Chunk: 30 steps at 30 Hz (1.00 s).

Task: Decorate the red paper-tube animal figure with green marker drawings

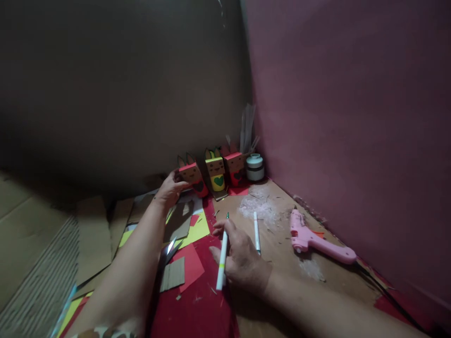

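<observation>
At the back of the work surface, my left hand (170, 190) is closed on the left side of a red cardboard animal figure (190, 173) with pointed ears, a drawn face and a dark heart. A yellow animal figure (216, 171) with a green heart stands beside it, then a second red figure (235, 168). My right hand (246, 257) grips a white marker pen (221, 265), its green tip pointing away from me. Another white marker (256, 230) lies just beyond that hand, partly hidden by it.
A pink glue gun (319, 240) with a black cord lies at the right by the pink wall (345, 117). Scissors (172, 249), red paper (192, 267) and cardboard pieces (93, 230) spread across the left. A pale round container (255, 167) stands in the corner near several clear sticks (247, 126).
</observation>
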Motion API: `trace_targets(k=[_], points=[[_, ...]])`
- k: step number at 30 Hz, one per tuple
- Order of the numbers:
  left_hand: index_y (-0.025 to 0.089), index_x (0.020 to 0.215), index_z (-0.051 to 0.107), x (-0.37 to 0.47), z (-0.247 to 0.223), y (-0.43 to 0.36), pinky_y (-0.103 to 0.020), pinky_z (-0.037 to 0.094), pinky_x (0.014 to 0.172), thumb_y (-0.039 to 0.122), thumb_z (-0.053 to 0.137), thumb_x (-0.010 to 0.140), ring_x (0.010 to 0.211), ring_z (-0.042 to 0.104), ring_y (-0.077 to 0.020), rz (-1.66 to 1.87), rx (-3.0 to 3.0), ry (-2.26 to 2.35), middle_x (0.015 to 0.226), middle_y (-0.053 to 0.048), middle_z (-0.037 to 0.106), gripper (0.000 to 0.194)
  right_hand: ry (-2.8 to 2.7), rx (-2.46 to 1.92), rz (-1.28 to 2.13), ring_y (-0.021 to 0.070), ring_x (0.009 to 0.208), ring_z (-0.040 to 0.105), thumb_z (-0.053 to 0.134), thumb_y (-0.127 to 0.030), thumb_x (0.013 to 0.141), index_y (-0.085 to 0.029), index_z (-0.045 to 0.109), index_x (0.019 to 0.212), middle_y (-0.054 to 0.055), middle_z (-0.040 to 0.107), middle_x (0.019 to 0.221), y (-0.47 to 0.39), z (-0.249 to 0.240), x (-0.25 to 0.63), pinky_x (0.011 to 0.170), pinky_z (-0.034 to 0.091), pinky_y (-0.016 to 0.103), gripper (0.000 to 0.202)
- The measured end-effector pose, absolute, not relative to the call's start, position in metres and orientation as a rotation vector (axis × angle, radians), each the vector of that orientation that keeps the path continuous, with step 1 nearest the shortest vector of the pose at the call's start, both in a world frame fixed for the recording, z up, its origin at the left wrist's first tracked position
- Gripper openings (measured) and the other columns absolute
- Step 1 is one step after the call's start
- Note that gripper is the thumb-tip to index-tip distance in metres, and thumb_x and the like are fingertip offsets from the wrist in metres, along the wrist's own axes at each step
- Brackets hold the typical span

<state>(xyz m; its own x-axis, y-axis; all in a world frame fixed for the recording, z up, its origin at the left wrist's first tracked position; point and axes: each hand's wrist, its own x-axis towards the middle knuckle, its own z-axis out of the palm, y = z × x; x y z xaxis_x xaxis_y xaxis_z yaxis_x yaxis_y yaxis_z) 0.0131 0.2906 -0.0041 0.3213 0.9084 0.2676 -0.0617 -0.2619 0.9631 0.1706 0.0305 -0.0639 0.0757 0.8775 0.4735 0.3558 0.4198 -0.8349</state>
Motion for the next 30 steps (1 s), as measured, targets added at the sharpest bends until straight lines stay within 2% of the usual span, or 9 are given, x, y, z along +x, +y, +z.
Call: trace_targets(k=[10, 19, 24, 30], points=[[0.017, 0.129, 0.062, 0.017, -0.007, 0.301, -0.046, 0.060, 0.090, 0.035, 0.066, 0.099, 0.108, 0.069, -0.0245, 1.024, 1.599, 0.794, 0.128, -0.011, 0.066, 0.036, -1.524, -1.182, 0.593, 0.0253, 0.088, 0.068, 0.061, -0.016, 0.079, -0.022, 0.051, 0.113, 0.011, 0.068, 0.103, 0.029, -0.062, 0.170, 0.076, 0.056, 0.042, 0.036], [0.017, 0.130, 0.062, 0.017, -0.012, 0.297, -0.046, 0.060, 0.091, 0.036, 0.066, 0.099, 0.109, 0.068, -0.0250, 1.017, 1.582, 0.827, 0.129, -0.011, 0.066, 0.037, -1.518, -1.180, 0.581, 0.0250, 0.090, 0.069, 0.063, -0.016, 0.077, -0.025, 0.049, 0.115, 0.009, 0.069, 0.105, 0.031, -0.065, 0.171, 0.079, 0.057, 0.042, 0.041], [0.017, 0.130, 0.062, 0.016, -0.014, 0.294, -0.047, 0.060, 0.092, 0.036, 0.066, 0.098, 0.110, 0.068, -0.0254, 0.990, 1.581, 0.843, 0.130, -0.011, 0.065, 0.037, -1.516, -1.168, 0.563, 0.0286, 0.096, 0.070, 0.064, -0.014, 0.078, -0.026, 0.049, 0.114, 0.010, 0.070, 0.106, 0.031, -0.066, 0.171, 0.085, 0.057, 0.047, 0.041], [0.017, 0.131, 0.061, 0.013, -0.016, 0.295, -0.047, 0.060, 0.092, 0.035, 0.066, 0.099, 0.110, 0.068, -0.0255, 1.009, 1.554, 0.864, 0.131, -0.011, 0.065, 0.037, -1.515, -1.159, 0.555, 0.0219, 0.077, 0.067, 0.064, -0.011, 0.077, -0.028, 0.050, 0.114, 0.007, 0.069, 0.101, 0.030, -0.066, 0.172, 0.072, 0.057, 0.040, 0.042]])
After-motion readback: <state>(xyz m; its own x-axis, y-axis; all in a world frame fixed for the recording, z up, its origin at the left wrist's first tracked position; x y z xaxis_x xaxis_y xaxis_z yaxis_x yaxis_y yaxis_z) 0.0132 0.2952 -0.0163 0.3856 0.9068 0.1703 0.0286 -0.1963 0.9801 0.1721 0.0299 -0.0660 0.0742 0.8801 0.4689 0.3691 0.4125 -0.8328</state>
